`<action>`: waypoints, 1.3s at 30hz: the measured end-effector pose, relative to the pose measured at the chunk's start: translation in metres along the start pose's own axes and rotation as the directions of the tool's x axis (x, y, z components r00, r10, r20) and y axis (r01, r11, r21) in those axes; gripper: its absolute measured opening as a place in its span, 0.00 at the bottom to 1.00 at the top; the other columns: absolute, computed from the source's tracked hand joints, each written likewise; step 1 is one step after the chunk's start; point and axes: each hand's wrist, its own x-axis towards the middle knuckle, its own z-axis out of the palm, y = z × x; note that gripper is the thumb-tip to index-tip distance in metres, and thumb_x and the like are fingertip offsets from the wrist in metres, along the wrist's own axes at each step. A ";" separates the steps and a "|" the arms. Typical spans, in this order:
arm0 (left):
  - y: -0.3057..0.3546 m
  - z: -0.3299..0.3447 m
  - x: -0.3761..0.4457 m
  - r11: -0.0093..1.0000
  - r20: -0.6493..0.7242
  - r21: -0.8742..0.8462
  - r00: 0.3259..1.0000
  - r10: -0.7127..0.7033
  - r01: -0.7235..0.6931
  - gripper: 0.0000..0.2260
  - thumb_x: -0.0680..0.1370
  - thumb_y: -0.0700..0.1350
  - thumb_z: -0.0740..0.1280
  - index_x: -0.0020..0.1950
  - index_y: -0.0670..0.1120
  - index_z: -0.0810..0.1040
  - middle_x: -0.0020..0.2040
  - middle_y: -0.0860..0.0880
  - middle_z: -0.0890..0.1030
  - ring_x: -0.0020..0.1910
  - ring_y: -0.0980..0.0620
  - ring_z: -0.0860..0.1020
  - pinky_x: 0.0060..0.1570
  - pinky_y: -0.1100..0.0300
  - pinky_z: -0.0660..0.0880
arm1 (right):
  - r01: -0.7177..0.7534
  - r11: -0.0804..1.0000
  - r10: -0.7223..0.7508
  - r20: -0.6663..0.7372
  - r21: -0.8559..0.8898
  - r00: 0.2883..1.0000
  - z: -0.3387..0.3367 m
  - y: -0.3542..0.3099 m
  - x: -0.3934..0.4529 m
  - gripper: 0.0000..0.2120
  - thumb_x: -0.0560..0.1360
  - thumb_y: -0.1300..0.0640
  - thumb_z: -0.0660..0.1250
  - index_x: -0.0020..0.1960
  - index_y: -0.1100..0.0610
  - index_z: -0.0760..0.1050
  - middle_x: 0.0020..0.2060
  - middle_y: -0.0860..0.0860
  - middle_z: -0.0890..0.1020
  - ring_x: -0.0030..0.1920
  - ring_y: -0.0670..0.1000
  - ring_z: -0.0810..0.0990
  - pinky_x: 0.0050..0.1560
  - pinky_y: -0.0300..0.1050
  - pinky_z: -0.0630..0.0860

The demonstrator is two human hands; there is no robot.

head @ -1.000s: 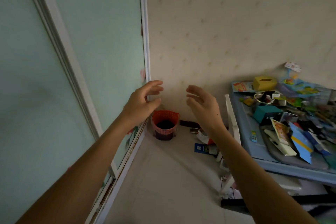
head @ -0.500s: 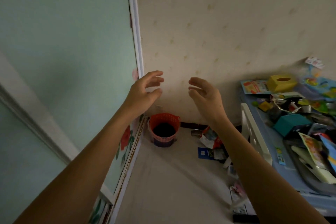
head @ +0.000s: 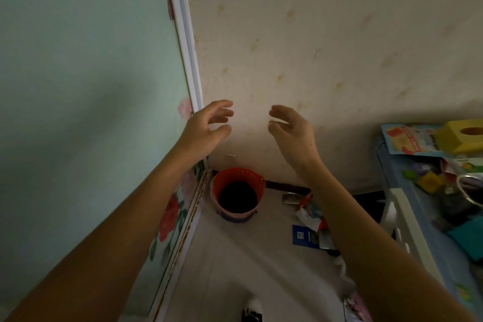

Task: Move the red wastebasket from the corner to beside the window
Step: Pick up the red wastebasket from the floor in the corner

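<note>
The red wastebasket (head: 236, 179) is a small mesh plastic bin with a dark inside. It stands on the floor in the corner, where the frosted glass panel (head: 86, 102) meets the beige wall. My left hand (head: 206, 127) and my right hand (head: 291, 128) are stretched out in front of me, above the basket and apart from it. Both hands have curved, spread fingers and hold nothing. The basket shows between my two forearms.
Loose wrappers and a blue packet (head: 305, 235) lie on the floor right of the basket. A cluttered blue table (head: 386, 165) with a yellow box (head: 462, 136) stands at the right, with a white rail (head: 402, 222) beside it. A foot (head: 252, 307) shows at the bottom.
The view has moved closer to the corner, so the wastebasket looks larger and sits lower between my arms. Both hands stay open and raised.
</note>
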 end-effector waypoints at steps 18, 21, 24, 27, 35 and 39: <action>-0.258 0.031 0.217 0.923 0.091 -0.080 0.925 -0.368 0.376 0.19 0.75 0.44 0.66 0.64 0.59 0.76 0.59 0.53 0.81 0.58 0.56 0.80 0.59 0.52 0.78 | -0.356 0.913 0.376 0.074 -0.197 0.924 0.103 0.205 0.221 0.23 0.79 0.53 0.65 0.74 0.49 0.71 0.68 0.46 0.79 0.59 0.45 0.78 0.47 0.32 0.73; -0.324 0.051 0.233 0.875 0.131 -0.060 0.872 -0.471 0.481 0.22 0.76 0.42 0.65 0.70 0.54 0.73 0.62 0.52 0.80 0.60 0.53 0.79 0.57 0.52 0.78 | -0.439 0.861 0.473 0.086 -0.256 0.877 0.125 0.269 0.243 0.23 0.79 0.53 0.65 0.74 0.50 0.71 0.69 0.49 0.78 0.62 0.48 0.79 0.51 0.36 0.74; -0.384 0.074 0.250 0.825 0.161 -0.029 0.817 -0.554 0.565 0.23 0.77 0.41 0.64 0.73 0.54 0.70 0.64 0.51 0.78 0.60 0.52 0.79 0.58 0.51 0.78 | -0.514 0.808 0.562 0.116 -0.289 0.819 0.148 0.335 0.261 0.24 0.80 0.54 0.65 0.75 0.54 0.71 0.66 0.51 0.79 0.65 0.53 0.79 0.48 0.32 0.74; -0.445 0.103 0.266 0.771 0.187 -0.005 0.758 -0.625 0.637 0.24 0.78 0.40 0.65 0.73 0.53 0.69 0.63 0.51 0.77 0.58 0.50 0.78 0.54 0.52 0.78 | -0.563 0.758 0.624 0.115 -0.329 0.773 0.174 0.401 0.275 0.23 0.78 0.54 0.66 0.72 0.56 0.73 0.59 0.52 0.82 0.59 0.56 0.81 0.54 0.44 0.76; -0.662 0.185 0.259 0.699 0.115 -0.035 0.698 -0.707 0.714 0.21 0.72 0.38 0.69 0.56 0.63 0.71 0.55 0.57 0.76 0.63 0.45 0.77 0.61 0.45 0.76 | -0.663 0.628 0.734 0.026 -0.408 0.678 0.222 0.619 0.289 0.24 0.75 0.55 0.68 0.70 0.61 0.73 0.64 0.62 0.81 0.66 0.63 0.78 0.67 0.54 0.74; -0.757 0.209 0.246 0.771 -0.007 0.045 0.772 -0.635 0.635 0.37 0.72 0.45 0.73 0.77 0.56 0.59 0.67 0.58 0.68 0.59 0.75 0.68 0.57 0.68 0.71 | -0.723 0.507 0.794 -0.072 -0.469 0.604 0.230 0.723 0.288 0.34 0.76 0.53 0.68 0.78 0.63 0.62 0.72 0.64 0.73 0.72 0.65 0.72 0.71 0.60 0.70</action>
